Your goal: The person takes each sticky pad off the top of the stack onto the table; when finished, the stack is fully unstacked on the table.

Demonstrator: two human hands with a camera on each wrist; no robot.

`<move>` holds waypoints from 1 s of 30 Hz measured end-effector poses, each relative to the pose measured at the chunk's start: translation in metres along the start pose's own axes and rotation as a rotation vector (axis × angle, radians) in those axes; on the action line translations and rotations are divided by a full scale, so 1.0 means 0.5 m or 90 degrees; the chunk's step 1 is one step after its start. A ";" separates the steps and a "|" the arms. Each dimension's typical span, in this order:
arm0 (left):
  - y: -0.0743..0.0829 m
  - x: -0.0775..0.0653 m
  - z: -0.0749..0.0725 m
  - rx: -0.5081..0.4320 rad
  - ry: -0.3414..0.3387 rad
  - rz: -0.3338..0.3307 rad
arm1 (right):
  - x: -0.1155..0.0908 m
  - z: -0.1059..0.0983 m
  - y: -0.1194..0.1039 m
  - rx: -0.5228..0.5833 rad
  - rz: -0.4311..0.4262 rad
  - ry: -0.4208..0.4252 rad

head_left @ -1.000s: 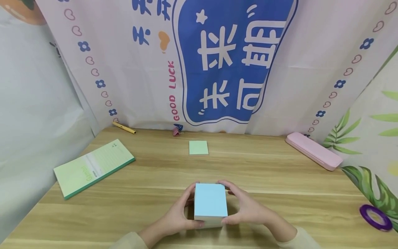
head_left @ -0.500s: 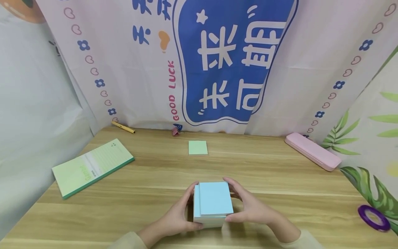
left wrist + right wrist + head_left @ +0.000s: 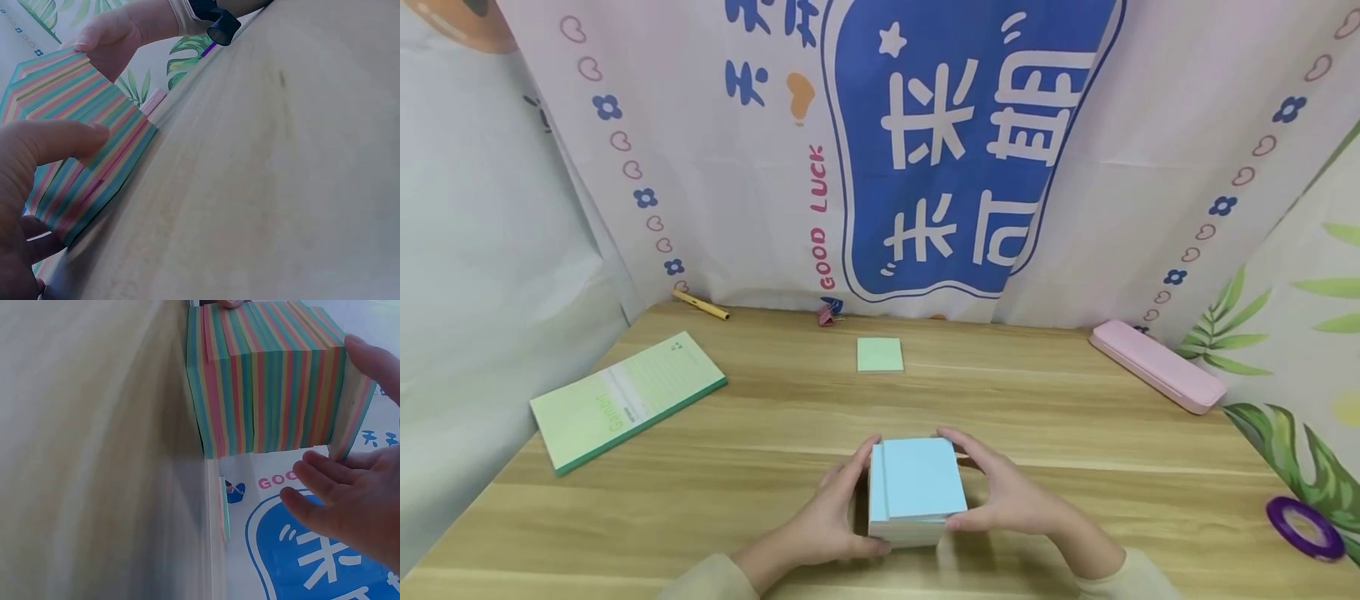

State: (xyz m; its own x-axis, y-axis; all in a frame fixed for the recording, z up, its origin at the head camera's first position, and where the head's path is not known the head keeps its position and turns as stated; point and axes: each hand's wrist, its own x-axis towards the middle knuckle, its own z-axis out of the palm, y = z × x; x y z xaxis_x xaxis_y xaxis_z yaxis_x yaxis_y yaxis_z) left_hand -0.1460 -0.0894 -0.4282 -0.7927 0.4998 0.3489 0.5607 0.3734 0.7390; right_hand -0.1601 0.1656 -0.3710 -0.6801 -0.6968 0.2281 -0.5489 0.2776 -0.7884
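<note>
A thick block of stacked sticky note pads [image 3: 907,533] stands on the table near its front, with blue on top. Its sides show pink, teal and yellow stripes in the right wrist view. My left hand [image 3: 823,521] grips the lower stack from the left, thumb on the near side and fingers around the far side. The topmost blue sticky note pad [image 3: 925,477] sits offset to the right, baring a strip of blue beneath it. My right hand [image 3: 1011,497] pinches this top pad between thumb at the near corner and fingers at the far one.
A green sticky note pad [image 3: 880,355] lies mid-table, with a pink binder clip [image 3: 827,315] behind it. At left are a green notebook [image 3: 625,400] and a yellow pen [image 3: 702,305]. A pink case [image 3: 1157,365] and purple tape roll [image 3: 1305,528] lie right.
The top pad has slid to the right with my right hand, out of line with the stack. My left hand has stayed at the stack's left side.
</note>
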 end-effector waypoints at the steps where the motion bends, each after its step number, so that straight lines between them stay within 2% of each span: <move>1: 0.000 0.001 0.000 0.001 -0.003 0.002 | 0.000 -0.001 0.002 0.011 -0.001 0.000; 7: -0.001 0.000 -0.004 -0.007 -0.008 0.002 | 0.009 -0.013 0.015 0.108 -0.025 0.006; 11: -0.003 0.001 -0.007 -0.009 -0.006 0.004 | 0.020 -0.031 0.023 0.224 -0.043 0.006; 16: -0.002 0.004 -0.011 -0.009 -0.011 -0.002 | 0.034 -0.055 0.036 0.345 -0.018 0.026; 23: -0.004 0.005 -0.009 -0.013 -0.017 -0.008 | 0.067 -0.089 0.072 0.411 -0.021 0.095; 30: -0.005 -0.001 -0.007 -0.022 -0.031 -0.025 | 0.117 -0.131 0.111 0.468 0.022 0.163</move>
State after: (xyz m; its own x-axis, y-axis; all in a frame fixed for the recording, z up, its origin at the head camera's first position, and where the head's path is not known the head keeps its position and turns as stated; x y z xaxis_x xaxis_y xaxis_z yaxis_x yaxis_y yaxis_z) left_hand -0.1478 -0.0932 -0.4282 -0.8010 0.5228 0.2918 0.5201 0.3661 0.7717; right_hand -0.2623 0.1835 -0.3641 -0.8314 -0.4960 0.2505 -0.1226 -0.2759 -0.9533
